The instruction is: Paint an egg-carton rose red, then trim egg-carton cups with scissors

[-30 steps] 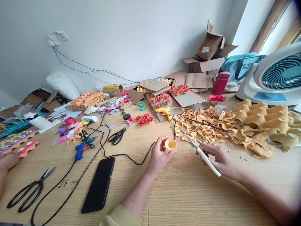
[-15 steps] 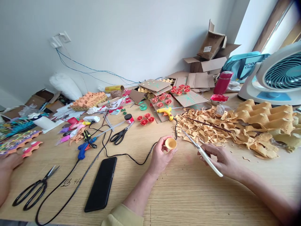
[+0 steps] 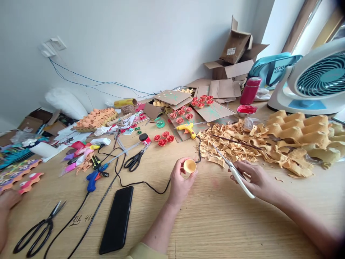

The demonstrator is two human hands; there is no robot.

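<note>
A small yellow egg-carton cup (image 3: 190, 166) is pinched between the thumb and fingers of my left hand (image 3: 181, 183), its hollow side facing up. My right hand (image 3: 254, 180) grips white-handled scissors (image 3: 238, 180), blades pointing up and left over the edge of a heap of yellow carton scraps (image 3: 231, 140). Cup and scissors are apart. Beyond my left hand lie several red carton roses (image 3: 164, 138) and a yellow glue gun (image 3: 187, 128) with a black cord.
At the right stand an egg tray (image 3: 299, 129) and a fan (image 3: 309, 79). A phone (image 3: 116, 219), black scissors (image 3: 37, 230) and a blue glue gun (image 3: 93, 178) lie to the left. Another person's hand (image 3: 9, 199) rests at the far left edge.
The view has shifted slightly to the right. My left hand holds the cup as before, and my right hand keeps its grip on the scissors, blades apart from the cup.
</note>
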